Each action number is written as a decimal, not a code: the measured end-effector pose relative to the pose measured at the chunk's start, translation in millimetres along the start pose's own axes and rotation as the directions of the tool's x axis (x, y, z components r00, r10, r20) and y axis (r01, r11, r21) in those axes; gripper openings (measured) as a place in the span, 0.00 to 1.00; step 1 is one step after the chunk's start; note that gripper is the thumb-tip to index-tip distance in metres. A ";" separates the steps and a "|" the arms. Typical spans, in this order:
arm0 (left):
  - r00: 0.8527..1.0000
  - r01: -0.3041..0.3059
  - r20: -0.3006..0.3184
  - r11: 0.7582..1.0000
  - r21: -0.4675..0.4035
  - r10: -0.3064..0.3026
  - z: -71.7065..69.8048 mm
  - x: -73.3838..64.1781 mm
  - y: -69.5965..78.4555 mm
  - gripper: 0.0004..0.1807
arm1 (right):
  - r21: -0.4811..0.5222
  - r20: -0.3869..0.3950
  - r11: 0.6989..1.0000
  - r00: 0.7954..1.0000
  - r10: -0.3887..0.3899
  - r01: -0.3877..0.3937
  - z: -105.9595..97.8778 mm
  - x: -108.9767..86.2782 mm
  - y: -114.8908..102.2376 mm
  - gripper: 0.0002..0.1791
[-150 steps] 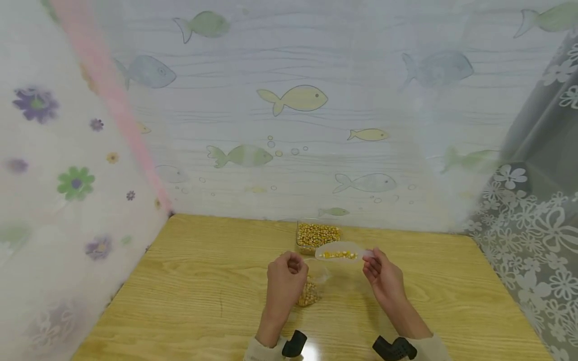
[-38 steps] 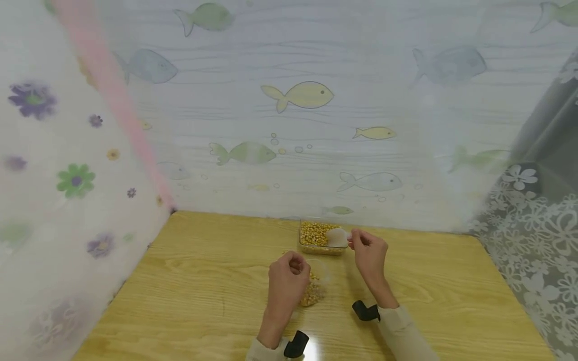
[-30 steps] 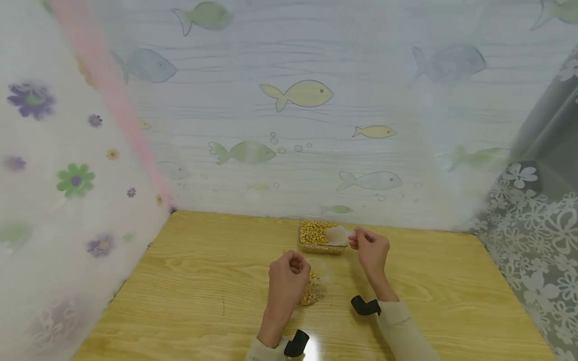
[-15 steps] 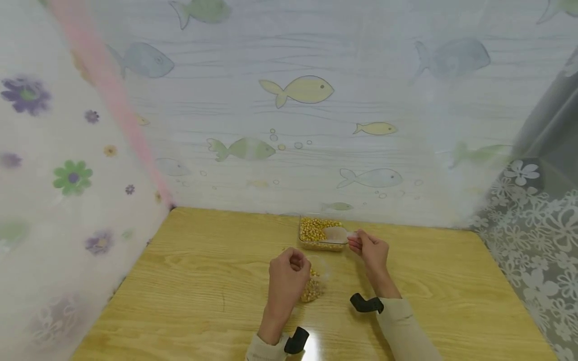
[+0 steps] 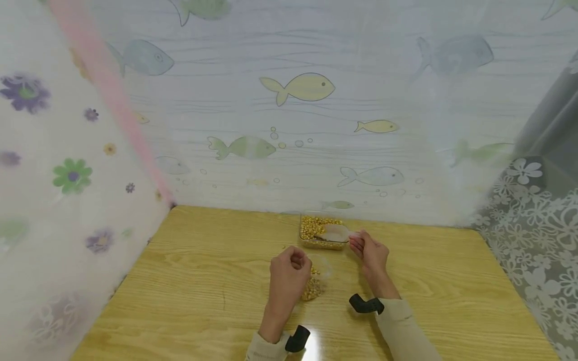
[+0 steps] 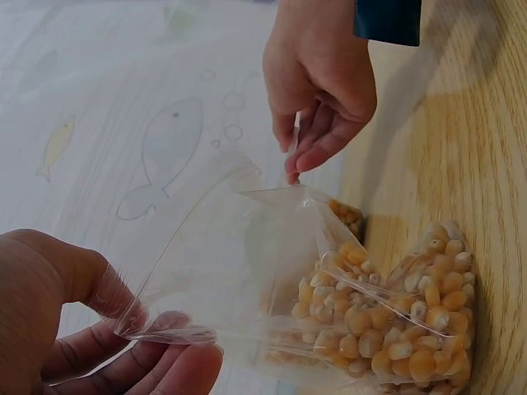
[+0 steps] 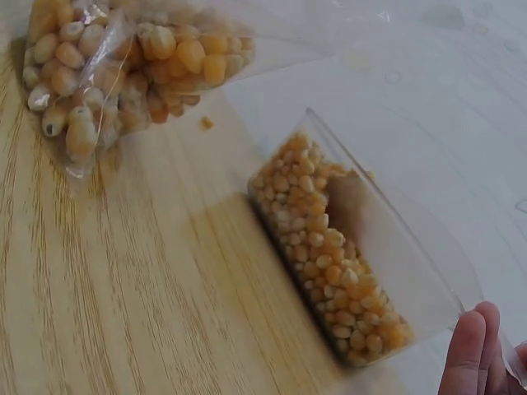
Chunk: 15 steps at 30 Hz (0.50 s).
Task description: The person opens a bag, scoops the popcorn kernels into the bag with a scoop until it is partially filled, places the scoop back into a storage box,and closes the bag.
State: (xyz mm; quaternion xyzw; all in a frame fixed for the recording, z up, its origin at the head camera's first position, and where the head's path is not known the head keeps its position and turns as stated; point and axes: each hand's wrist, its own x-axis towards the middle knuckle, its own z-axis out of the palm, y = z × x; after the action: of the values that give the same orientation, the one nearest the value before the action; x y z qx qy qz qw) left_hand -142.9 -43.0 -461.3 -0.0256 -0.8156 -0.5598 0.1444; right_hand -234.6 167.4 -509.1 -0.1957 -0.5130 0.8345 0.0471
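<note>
1. Left hand (image 5: 287, 271): fingers curled, pinching rim of clear plastic bag (image 6: 329, 288) between thumb and fingertips (image 6: 177, 362); mouth of bag pulled open and raised, lower part resting on wooden table (image 5: 189, 281).
2. Bag contents: corn kernels (image 6: 403, 329), heaped in bottom of bag, roughly half full; upper film slack and creased.
3. Right hand (image 5: 371, 250): fingers closed on handle of translucent scoop (image 5: 336, 231); grip pinched, not released. Scoop bowl lowered into clear rectangular container (image 5: 321, 233), touching kernels there.
4. Container: near far edge of table, just in front of fish-print curtain (image 5: 298, 95); long side wall seen close in right wrist view (image 7: 387, 271), kernels banked against it, level below rim.
5. Relative positions: bag just in front of container, close but apart; 1 stray kernel (image 7: 206, 123) on bare table between bag and container in right wrist view.
6. Edges: left table edge meeting flower-print curtain (image 5: 72, 175); right edge bordered by grey lace curtain (image 5: 533, 225); near edge cut off by frame.
7. Open room: broad bare tabletop left of left hand and right of right hand; narrow gap only between bag, container and back curtain.
8. Wrists: black camera mounts (image 5: 298, 338) on both, beige sleeves (image 5: 406, 326) above table surface.
</note>
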 end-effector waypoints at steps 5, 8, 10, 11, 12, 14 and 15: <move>1.000 -0.008 0.008 1.000 0.004 0.008 -0.1 6.1 -2.9 0.05 | 0.088 0.011 0.994 0.998 0.066 -0.067 1.5 2.5 -3.7 0.15; 1.000 -0.005 0.017 1.000 0.000 0.005 -0.3 9.7 -4.5 0.05 | 0.115 0.022 0.989 0.996 0.091 -0.093 2.7 2.9 -6.2 0.16; 1.000 -0.003 0.022 1.000 -0.006 0.003 -0.5 12.1 -5.8 0.05 | 0.125 0.028 0.987 0.995 0.098 -0.101 3.6 3.0 -7.7 0.17; 1.000 -0.004 0.025 1.000 -0.008 0.004 -0.6 13.3 -6.6 0.05 | 0.130 0.030 0.986 0.994 0.100 -0.104 4.1 3.3 -8.3 0.17; 1.000 -0.005 0.027 1.000 -0.012 0.005 -0.7 14.6 -7.4 0.05 | 0.133 0.032 0.986 0.994 0.101 -0.105 4.6 3.6 -8.8 0.17; 1.000 -0.010 0.028 1.000 -0.015 0.010 -0.9 17.2 -9.1 0.05 | 0.142 0.032 0.984 0.994 0.103 -0.107 5.8 4.6 -9.3 0.18; 1.000 -0.011 0.028 1.000 -0.017 0.012 -0.9 18.5 -10.0 0.05 | 0.149 0.029 0.983 0.994 0.105 -0.108 6.6 5.4 -9.4 0.19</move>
State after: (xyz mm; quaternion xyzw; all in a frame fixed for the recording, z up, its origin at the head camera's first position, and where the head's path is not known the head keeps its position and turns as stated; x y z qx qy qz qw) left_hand -162.4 -49.8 -465.1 -0.0395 -0.8126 -0.5654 0.1359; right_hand -243.1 167.8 -499.7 -0.2098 -0.4379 0.8741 0.0116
